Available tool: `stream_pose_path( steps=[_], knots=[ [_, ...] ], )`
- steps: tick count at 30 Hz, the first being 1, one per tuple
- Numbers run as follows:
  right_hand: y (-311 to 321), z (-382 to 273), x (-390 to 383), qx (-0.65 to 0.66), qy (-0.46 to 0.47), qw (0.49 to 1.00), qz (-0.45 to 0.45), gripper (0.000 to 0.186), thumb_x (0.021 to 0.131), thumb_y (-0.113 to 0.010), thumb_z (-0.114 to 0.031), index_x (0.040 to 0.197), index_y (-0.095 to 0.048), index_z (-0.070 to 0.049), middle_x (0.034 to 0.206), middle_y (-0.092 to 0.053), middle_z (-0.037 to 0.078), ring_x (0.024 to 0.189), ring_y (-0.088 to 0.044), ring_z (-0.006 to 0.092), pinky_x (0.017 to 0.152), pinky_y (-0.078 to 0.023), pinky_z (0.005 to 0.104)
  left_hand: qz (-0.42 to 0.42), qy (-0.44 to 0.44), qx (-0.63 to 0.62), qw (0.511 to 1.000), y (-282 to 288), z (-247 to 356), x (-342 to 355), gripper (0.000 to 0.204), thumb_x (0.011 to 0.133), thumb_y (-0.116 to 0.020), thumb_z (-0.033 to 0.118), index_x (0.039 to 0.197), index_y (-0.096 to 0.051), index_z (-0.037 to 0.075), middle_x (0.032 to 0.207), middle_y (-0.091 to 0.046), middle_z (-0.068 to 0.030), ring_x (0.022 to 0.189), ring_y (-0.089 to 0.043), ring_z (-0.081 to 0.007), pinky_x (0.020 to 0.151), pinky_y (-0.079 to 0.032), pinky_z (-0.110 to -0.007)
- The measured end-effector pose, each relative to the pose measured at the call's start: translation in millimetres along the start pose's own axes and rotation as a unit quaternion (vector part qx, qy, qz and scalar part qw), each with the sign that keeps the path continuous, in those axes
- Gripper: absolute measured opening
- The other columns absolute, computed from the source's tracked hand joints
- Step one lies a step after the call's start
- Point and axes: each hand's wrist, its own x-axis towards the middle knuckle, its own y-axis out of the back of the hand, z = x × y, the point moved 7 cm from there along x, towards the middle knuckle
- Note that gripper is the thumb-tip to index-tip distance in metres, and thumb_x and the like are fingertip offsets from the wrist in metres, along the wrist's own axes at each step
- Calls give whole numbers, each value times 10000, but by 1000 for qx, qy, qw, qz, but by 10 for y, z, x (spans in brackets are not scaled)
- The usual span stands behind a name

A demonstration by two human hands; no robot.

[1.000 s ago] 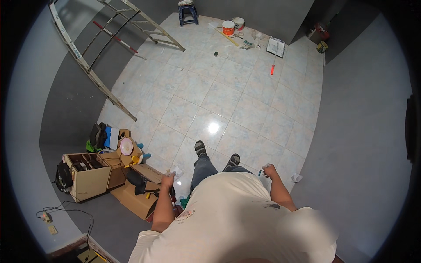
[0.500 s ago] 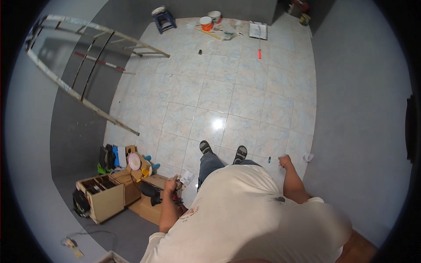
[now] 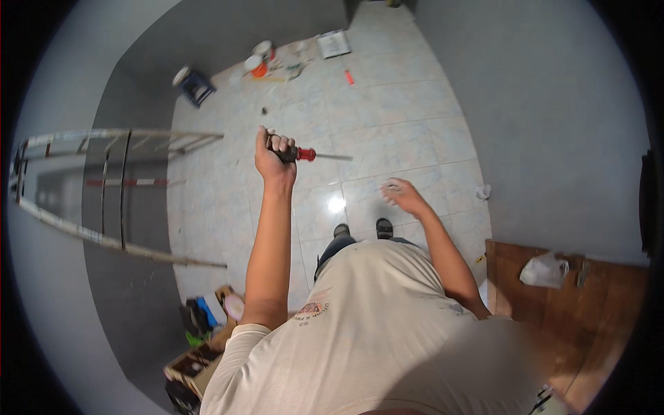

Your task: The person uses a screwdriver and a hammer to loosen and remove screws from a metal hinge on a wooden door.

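Note:
My left hand (image 3: 275, 156) is raised above the floor with its fingers wrapped round the handle of a screwdriver (image 3: 306, 154). The handle is black and red, and the thin metal shaft points to the right. Lower and farther right, my right hand (image 3: 404, 196) hangs above the tiles in front of my feet. Its fingers are loosely apart, a little blurred, and nothing shows in them.
On the left a ladder (image 3: 124, 190) leans at the grey wall. A dark stool (image 3: 196, 88), a white-and-orange bucket (image 3: 255, 66) and a paint tray (image 3: 334, 44) stand far off. Lower left lies a wooden box (image 3: 194, 366); a plastic bag (image 3: 544, 270) rests on a brown wooden surface (image 3: 526, 311).
My left hand has risen from beside the box at the lower left and now holds a screwdriver. My right hand has moved up and left. The view has turned to the right.

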Motion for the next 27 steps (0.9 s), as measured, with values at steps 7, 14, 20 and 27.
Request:
stream_pose_path(
  steps=[7, 14, 20, 27],
  knots=[
    [-98, -1360, -893, 134, 210, 963, 105, 421, 1069, -542, -251, 1420, -510, -22, 1225, -648, 125, 1103, -624, 170, 938, -500, 310, -28, 219, -211, 952, -987, -1135, 6, 224, 1057, -527, 249, 908, -494, 85, 631, -415, 16, 594, -451, -137, 666, -483, -323],
    [317, -1483, -1690, 74, 319, 793, 513, 341, 1064, -528, -204, 1334, -547, 5, 1204, -673, 167, 1146, -639, 243, 964, -491, 357, -172, 510, -110, 836, -1126, -2574, -1306, 202, 1086, -470, 233, 1040, -556, 56, 863, -598, -31, 839, -582, -167, 876, -506, -336],
    [582, 248, -2980, 270, 196, 679, 654, 220, 1068, -499, -195, 944, -574, -30, 749, -558, 46, 665, -580, 170, 625, -496, 327, -443, 571, 281, 632, -595, -2682, -3131, 446, 1066, -519, 309, 1435, -510, 60, 1452, -517, -126, 1264, -552, -270, 1116, -413, -392],
    [-454, 2970, -4379, 553, 59, 624, 549, 180, 984, -632, -243, 1009, -615, -65, 775, -651, 77, 664, -635, 206, 587, -534, 337, -534, 585, 375, 481, -664, -3047, -4117, 478, 1042, -557, 344, 1412, -512, 44, 1371, -558, -128, 1237, -564, -264, 1043, -468, -371]
  ],
)
